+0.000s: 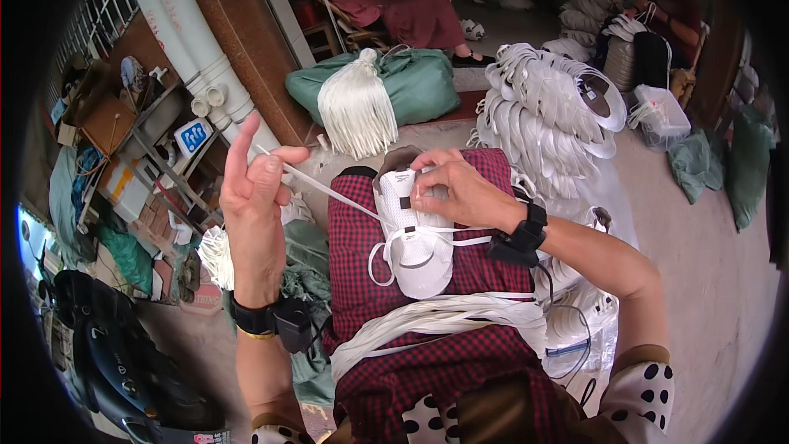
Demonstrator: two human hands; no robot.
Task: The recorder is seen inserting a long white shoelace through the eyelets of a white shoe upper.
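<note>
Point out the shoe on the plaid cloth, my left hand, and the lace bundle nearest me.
Shoe (411,253): head view, upper near the toe.
Left hand (256,197): head view, middle of the hand.
Lace bundle (436,317): head view, middle of its strands.

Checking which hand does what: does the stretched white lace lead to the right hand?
No, the white lace runs from the shoe to the left hand.

The left hand (253,218) stands upright, one finger (242,148) extended, another bent beside the thumb (266,178); to its right, the right hand (468,193) points leftward, fingers curled.
</note>
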